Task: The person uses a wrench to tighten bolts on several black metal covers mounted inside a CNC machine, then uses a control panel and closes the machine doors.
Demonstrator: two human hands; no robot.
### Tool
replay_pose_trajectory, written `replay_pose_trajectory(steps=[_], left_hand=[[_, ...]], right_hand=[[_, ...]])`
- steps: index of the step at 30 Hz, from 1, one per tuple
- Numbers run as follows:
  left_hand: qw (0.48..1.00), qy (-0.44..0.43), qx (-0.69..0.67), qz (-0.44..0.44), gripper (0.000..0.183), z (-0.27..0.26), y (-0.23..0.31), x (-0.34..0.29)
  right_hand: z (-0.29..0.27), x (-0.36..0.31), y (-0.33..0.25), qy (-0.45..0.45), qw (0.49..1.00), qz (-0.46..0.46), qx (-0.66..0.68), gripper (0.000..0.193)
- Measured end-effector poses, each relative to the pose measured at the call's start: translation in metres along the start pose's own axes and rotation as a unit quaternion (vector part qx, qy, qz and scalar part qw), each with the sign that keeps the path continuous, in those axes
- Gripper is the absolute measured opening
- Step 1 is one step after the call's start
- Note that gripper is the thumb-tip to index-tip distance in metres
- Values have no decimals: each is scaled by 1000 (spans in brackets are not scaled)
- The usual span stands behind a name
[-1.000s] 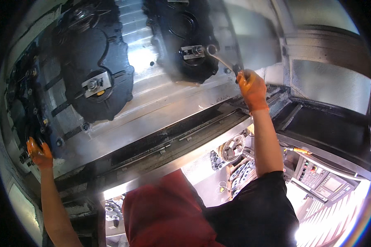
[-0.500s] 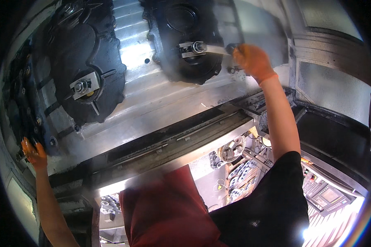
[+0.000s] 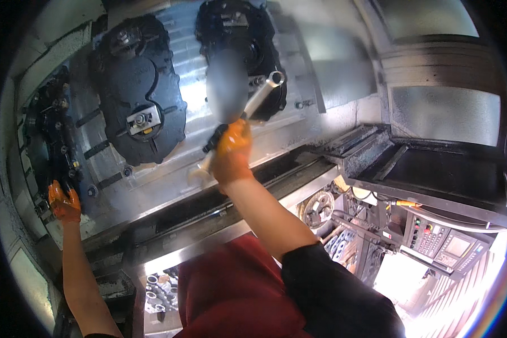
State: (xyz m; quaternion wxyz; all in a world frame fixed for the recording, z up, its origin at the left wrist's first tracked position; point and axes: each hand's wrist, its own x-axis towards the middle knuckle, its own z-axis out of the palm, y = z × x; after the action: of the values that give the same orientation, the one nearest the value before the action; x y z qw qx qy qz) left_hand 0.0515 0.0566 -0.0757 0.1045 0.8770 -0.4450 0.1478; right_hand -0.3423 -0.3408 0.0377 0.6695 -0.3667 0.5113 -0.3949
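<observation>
Right hand [image 3: 234, 151], orange-gloved, is clenched round a steel wrench [image 3: 259, 100] near the middle of my head view, its ring end toward one o'clock. Behind it spreads a silvery metal plate [image 3: 194, 138]; a frosted window [image 3: 448, 115] sits between two and three, a control panel [image 3: 442, 245] at four. Scallop-edged black covers [image 3: 132, 79] lie at ten and twelve, the ten o'clock one under a bright clamp [image 3: 143, 120]. Near nine, my left hand [image 3: 66, 207] rests at a dark casting [image 3: 50, 129]; whether it grips, I can't tell. Half a second ago my right was between one and two, wrench lying sideways.
</observation>
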Motion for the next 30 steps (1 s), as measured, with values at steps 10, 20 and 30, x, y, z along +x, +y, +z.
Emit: replay_pose_trajectory(steps=[10,20,30], left_hand=[[974,113,-185,62,59,-21,316,128],[983,153,-99,25,49,-2,355,141],[995,43,-90,-25,44,-2,351,134]], right_hand=[[-104,176,-205,-66,682,-207,-698,40],[-19,338,-218,-210,455,-370,-782,51],[-17,271,-180,-339,599,-261,-677,30]])
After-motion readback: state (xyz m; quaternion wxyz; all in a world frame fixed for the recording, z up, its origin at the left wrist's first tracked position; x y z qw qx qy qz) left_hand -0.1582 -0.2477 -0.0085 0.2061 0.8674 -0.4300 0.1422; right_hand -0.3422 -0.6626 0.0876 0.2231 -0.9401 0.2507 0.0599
